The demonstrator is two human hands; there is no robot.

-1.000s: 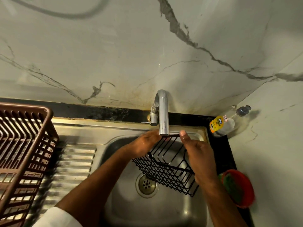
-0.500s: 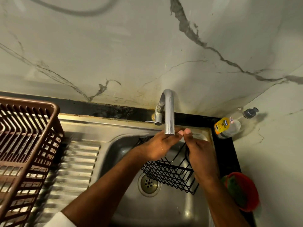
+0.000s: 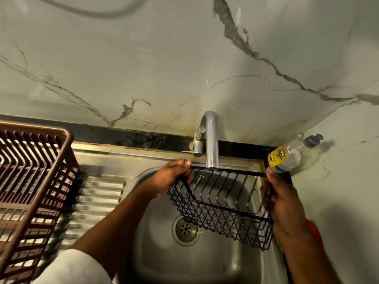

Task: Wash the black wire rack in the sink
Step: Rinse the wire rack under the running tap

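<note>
Black wire rack (image 3: 221, 203) held over the steel sink (image 3: 205, 263) basin, tilted, its top rear bar just under the spout of the chrome faucet (image 3: 211, 140). Left hand (image 3: 172, 177) grip closed on the rack's left end, fingers curled over the top bar, thumb side near the faucet. Right hand (image 3: 281, 199) grip closed on the rack's right end, thumb up at the top corner, fingers wrapped round the side wires. Rack clear of the basin floor, hanging above and right of the drain (image 3: 185, 229). Water droplets visible near the rack's left inner side; cannot tell if a steady stream runs. Brown plastic dish basket (image 3: 30, 181) sits on the ribbed drainboard at far left. Dish soap bottle (image 3: 285, 156) with yellow label leans in the back right corner on the black surface (image 3: 133, 136). Red object (image 3: 313, 232) partly hidden behind the right wrist. Marble wall (image 3: 164, 58) behind. White sleeve (image 3: 71, 267) on left arm.
</note>
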